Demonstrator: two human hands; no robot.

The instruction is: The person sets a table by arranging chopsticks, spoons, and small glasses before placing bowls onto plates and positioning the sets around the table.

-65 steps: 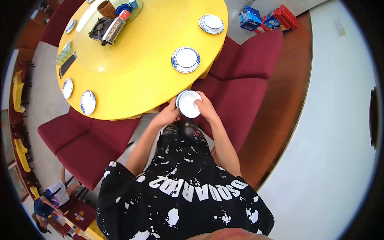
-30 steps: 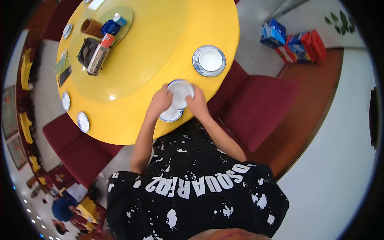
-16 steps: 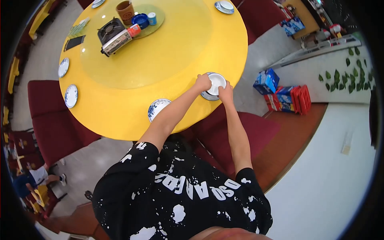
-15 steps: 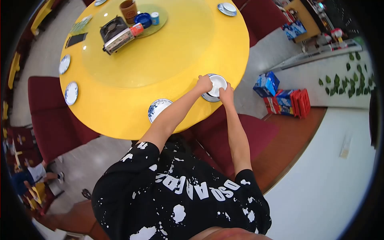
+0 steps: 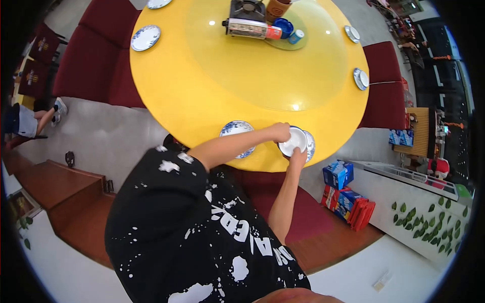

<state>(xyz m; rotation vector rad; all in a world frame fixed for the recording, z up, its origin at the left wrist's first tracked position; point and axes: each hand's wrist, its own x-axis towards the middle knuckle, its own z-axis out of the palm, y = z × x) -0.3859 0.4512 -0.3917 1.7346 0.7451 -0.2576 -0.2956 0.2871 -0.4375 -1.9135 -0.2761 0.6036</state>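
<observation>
Both hands gripped the small white bowl [image 5: 293, 141] by its rim. The left hand [image 5: 279, 132] curled over one edge and the right hand [image 5: 298, 158] pinched the opposite edge. The bowl lay between the hands, over a blue-rimmed saucer [image 5: 309, 147] at the edge of the yellow surface [image 5: 202, 86]. Contact between bowl and saucer could not be told. Step judged: seating the bowl. The next move would call for centring it, then loosening both grips evenly.

Single head-worn view, steeply downward, wide fisheye, yellow table [image 5: 202, 76] close ahead

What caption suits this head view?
Left hand and right hand hold a white bowl over a blue-rimmed plate at the edge of the yellow table.
</observation>
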